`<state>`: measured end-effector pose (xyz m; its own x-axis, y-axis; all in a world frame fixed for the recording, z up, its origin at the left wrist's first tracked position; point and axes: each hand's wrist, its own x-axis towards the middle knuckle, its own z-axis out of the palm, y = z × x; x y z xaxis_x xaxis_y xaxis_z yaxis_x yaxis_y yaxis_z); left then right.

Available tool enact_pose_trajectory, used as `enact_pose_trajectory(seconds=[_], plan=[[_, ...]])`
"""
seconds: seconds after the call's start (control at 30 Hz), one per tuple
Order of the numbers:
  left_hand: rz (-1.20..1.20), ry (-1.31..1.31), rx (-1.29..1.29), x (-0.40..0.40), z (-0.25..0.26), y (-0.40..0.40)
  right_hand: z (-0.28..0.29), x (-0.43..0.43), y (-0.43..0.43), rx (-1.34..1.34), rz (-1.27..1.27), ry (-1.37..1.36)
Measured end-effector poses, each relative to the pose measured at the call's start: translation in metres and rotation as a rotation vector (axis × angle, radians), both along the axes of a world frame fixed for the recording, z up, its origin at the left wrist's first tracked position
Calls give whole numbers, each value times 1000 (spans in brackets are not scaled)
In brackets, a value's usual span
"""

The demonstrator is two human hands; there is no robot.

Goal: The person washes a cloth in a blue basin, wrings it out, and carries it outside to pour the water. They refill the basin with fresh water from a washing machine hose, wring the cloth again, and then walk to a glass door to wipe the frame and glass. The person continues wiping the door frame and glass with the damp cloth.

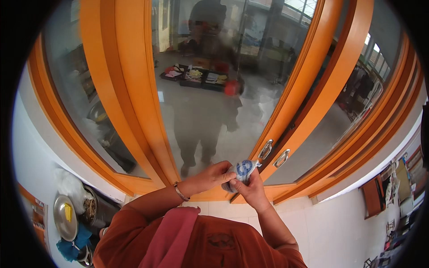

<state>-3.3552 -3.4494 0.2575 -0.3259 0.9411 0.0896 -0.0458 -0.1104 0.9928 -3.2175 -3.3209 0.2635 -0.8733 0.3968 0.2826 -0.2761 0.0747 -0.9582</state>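
Both hands meet in front of my chest around a crumpled white plastic bag [244, 170] with blue printing; a greyish lump shows in its lower part. My left hand [218, 174], with a metal bangle [181, 192] on its wrist, pinches the bag from the left side. From the right and below, my right hand [250, 187] grips it, thumb pressed on the front. Just beyond the hands rise glass doors with orange wooden frames [295, 83]. Two metal door handles [265, 149] [281, 158] sit a little above and right of the bag.
At the lower left stand a metal basin [65, 217] with a yellow item, a dark bin [104, 209], clear plastic sheeting [68, 189] and a blue plastic bag [75, 243]. Furniture, including a brown cabinet [372, 196], is at the far right. Open cases appear in the door glass.
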Motion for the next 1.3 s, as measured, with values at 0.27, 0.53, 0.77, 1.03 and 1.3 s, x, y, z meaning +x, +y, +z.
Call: enact_pose_trajectory(seconds=[0.27,0.53,0.77,1.03,1.3], plan=[[497,529,126,18,-11,-9,-23,17,28,-28,34,-43],[754,232,97,36,-43,-43,-48,-14,17,-152,398,-77],[806,81,101,31,-57,-123,-52,-38,-54,-398,490,-264],[864,62,108,5,-85,-262,-67,-74,-191,-434,565,-385],[1078,313,-187,-16,-120,-410,-87,-96,-343,-444,497,-466]])
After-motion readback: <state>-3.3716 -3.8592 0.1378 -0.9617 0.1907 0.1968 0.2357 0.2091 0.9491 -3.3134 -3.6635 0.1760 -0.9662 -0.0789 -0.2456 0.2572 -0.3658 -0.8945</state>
